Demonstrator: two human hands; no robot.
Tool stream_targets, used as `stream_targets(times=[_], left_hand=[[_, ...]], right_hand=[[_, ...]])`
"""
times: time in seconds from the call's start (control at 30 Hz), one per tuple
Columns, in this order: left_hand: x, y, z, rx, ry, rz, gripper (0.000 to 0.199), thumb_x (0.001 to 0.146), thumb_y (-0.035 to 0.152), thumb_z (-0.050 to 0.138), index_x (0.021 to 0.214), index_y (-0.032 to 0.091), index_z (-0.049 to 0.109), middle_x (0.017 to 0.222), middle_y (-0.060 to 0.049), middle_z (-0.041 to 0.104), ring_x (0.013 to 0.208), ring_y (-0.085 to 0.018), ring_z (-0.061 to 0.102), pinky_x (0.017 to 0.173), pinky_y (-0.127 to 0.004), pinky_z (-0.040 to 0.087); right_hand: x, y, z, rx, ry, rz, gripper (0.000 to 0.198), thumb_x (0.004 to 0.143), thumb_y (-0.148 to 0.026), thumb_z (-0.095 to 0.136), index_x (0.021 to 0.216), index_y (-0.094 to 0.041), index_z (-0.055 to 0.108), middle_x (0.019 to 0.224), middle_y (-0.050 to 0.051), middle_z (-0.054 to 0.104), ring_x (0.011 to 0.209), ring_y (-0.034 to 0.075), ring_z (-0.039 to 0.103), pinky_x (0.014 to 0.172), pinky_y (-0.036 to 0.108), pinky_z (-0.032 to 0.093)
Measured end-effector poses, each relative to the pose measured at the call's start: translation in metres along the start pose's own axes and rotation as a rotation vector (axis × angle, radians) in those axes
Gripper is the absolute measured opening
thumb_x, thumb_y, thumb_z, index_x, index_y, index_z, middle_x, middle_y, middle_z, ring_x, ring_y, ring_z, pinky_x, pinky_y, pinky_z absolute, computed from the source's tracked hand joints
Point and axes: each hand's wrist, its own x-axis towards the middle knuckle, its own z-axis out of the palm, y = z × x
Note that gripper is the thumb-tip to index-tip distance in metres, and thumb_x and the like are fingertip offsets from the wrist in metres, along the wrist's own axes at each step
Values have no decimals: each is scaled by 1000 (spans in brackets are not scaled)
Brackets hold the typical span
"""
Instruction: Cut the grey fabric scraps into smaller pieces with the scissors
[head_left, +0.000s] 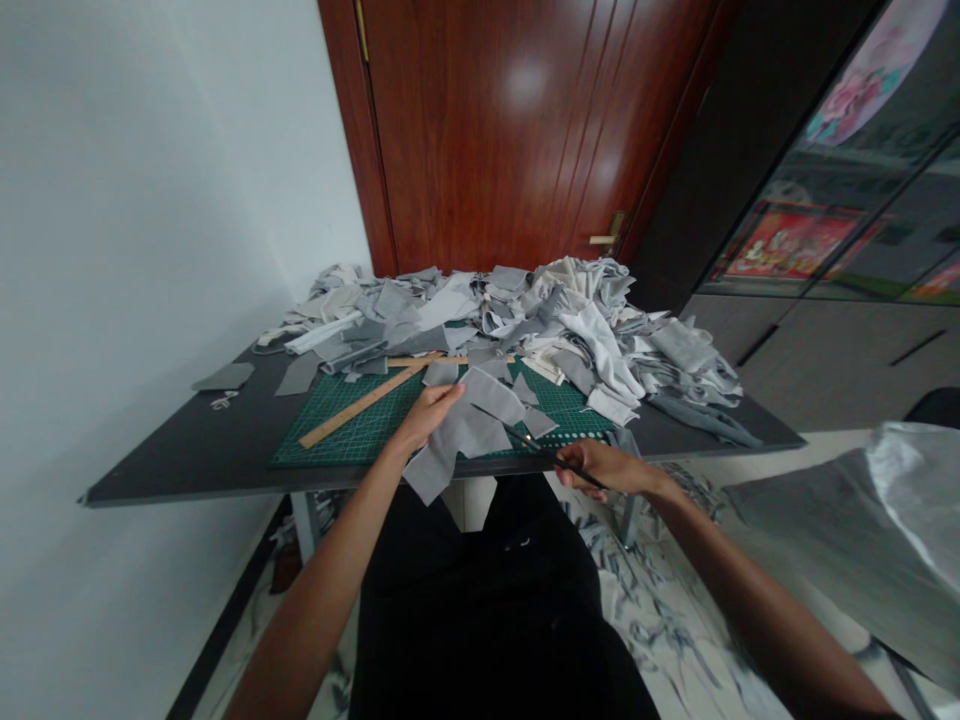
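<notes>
My left hand [431, 413] pinches the upper left part of a grey piece of fabric [465, 428], which droops over the table's front edge. In my right hand [596, 466] is a pair of dark-handled scissors [537, 447], its fingers closed round the handles. The blades point left and lie at the fabric's right side, where a slit separates a strip from the rest. Whether the blades are parted is hard to see. Beneath lies a green cutting mat [352, 400] with small grey scraps [538, 421] on it.
A wooden ruler [360, 405] lies slantwise on the mat, near a second wooden strip. Heaped grey and white cloth [450, 300] covers the back of the dark table [187, 440]. A wooden door [510, 130] stands behind. Scraps litter the floor, and a grey sheet-covered thing [862, 510] is at right.
</notes>
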Motion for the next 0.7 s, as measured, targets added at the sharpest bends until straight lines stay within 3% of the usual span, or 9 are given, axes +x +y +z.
stream_targets(times=[0.23, 0.43, 0.53, 0.63, 0.7], left_hand=[[2, 2, 2, -28, 53, 38, 34, 77, 47, 68, 92, 18, 79, 92, -5, 78, 107, -28, 68, 94, -34, 52], [0, 6, -3, -15, -58, 93, 46, 73, 36, 59, 110, 18, 78, 120, -6, 77, 127, -31, 62, 113, -37, 44], [0, 6, -3, -22, -104, 102, 57, 70, 31, 59, 123, 18, 74, 118, -5, 76, 120, -30, 65, 105, -36, 49], [-1, 7, -3, -61, -140, 52, 66, 71, 30, 63, 135, 17, 66, 99, -4, 76, 95, -24, 69, 83, -30, 54], [-3, 10, -3, -83, -165, 31, 67, 74, 32, 66, 140, 16, 62, 84, -1, 71, 77, -19, 65, 69, -25, 49]], right_hand=[[-1, -4, 3, 47, -86, -51, 74, 75, -93, 61, 76, -21, 43, 58, -7, 45, 49, 7, 40, 48, 21, 33], [3, 4, 6, 214, -145, -45, 75, 74, -93, 65, 80, -21, 43, 62, -10, 36, 51, 5, 34, 48, 21, 37], [6, 6, 5, 256, -147, -49, 75, 74, -92, 66, 82, -21, 44, 64, -10, 33, 52, 5, 32, 48, 21, 37], [7, 5, 3, 243, -153, -53, 76, 73, -93, 66, 84, -20, 46, 66, -10, 34, 53, 5, 32, 49, 22, 38], [6, 3, 2, 233, -151, -58, 77, 73, -93, 65, 85, -20, 46, 66, -10, 35, 53, 5, 33, 49, 22, 38]])
